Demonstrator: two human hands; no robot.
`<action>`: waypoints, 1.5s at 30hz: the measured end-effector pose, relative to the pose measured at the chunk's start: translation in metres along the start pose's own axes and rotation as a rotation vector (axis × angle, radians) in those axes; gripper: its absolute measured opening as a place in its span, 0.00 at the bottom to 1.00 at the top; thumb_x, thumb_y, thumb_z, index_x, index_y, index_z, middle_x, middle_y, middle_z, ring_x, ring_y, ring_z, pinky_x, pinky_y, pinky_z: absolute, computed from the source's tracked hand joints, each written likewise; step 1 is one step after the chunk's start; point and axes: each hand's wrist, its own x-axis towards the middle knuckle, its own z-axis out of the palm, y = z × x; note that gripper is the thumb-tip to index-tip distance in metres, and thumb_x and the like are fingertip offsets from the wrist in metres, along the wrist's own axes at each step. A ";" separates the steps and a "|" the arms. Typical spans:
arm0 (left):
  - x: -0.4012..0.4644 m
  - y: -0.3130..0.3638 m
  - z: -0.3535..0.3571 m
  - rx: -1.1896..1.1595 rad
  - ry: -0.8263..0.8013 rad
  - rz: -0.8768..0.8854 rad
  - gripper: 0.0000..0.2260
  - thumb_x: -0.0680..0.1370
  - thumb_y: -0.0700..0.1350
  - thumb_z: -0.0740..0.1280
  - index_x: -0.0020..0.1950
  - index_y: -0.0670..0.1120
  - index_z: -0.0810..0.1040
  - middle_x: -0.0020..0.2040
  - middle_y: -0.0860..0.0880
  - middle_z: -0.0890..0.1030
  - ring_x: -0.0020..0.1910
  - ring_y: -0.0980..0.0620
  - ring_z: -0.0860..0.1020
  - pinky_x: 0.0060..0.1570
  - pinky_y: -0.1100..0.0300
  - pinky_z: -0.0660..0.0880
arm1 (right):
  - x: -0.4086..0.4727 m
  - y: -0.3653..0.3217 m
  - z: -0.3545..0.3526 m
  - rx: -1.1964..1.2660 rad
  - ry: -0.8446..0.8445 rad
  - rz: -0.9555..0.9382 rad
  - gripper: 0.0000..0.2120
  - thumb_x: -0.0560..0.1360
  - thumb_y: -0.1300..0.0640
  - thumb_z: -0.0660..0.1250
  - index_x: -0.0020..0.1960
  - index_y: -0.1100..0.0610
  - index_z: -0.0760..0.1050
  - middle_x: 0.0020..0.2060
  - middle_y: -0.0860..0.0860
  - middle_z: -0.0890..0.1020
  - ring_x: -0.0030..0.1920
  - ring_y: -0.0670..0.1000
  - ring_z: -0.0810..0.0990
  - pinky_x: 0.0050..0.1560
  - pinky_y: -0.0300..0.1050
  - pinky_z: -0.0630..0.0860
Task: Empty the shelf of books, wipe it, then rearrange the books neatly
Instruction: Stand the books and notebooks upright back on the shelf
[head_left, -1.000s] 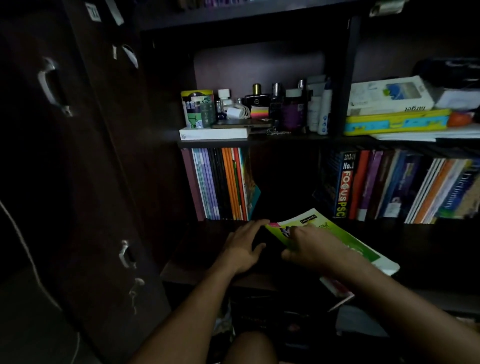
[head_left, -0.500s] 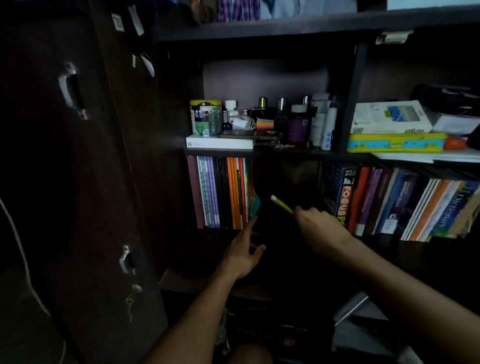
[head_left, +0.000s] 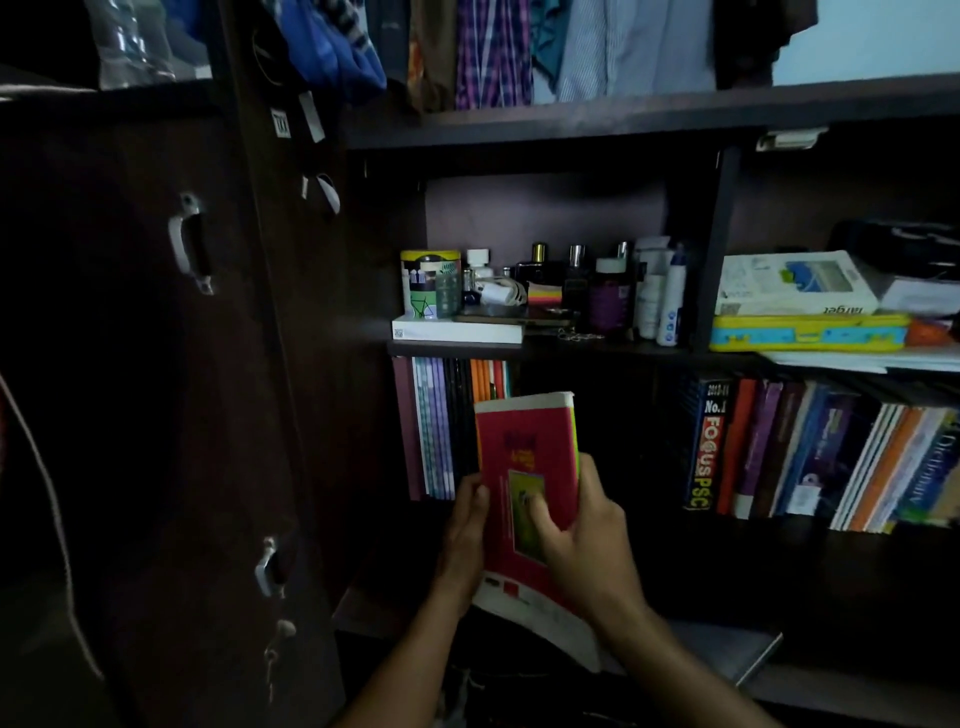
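Rearranging step, by my judgement: my left hand (head_left: 464, 525) and right hand (head_left: 582, 525) grip the red book (head_left: 524, 457) upright, next to be slid beside the standing row (head_left: 447, 426).

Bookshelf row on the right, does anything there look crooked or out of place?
Yes. The right-hand books lean, tipping further right toward the dictionary, while the left group stands upright. Both hands hold a red book upright at the gap between them.

Bottles (head_left: 605, 296), a yellow case (head_left: 808, 332) and hanging clothes (head_left: 519, 52).
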 end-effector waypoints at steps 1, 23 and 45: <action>0.000 -0.001 0.000 -0.002 0.028 0.009 0.25 0.77 0.67 0.61 0.66 0.52 0.76 0.59 0.50 0.83 0.60 0.47 0.81 0.59 0.48 0.77 | -0.001 0.001 0.004 0.017 -0.009 -0.013 0.12 0.79 0.55 0.69 0.61 0.46 0.73 0.44 0.43 0.84 0.42 0.42 0.85 0.41 0.49 0.83; -0.023 0.007 -0.005 0.069 0.060 0.169 0.42 0.70 0.76 0.64 0.77 0.53 0.63 0.75 0.54 0.70 0.74 0.58 0.69 0.72 0.57 0.67 | 0.001 0.045 0.052 -0.061 -0.406 -0.004 0.37 0.74 0.50 0.65 0.79 0.45 0.53 0.72 0.48 0.63 0.73 0.48 0.65 0.71 0.37 0.63; -0.031 0.001 -0.035 0.645 0.391 0.019 0.19 0.76 0.56 0.73 0.59 0.45 0.81 0.49 0.49 0.82 0.53 0.46 0.82 0.50 0.55 0.78 | 0.142 0.117 0.051 -0.121 -0.319 0.105 0.40 0.67 0.47 0.81 0.73 0.51 0.64 0.66 0.53 0.77 0.63 0.53 0.77 0.62 0.46 0.74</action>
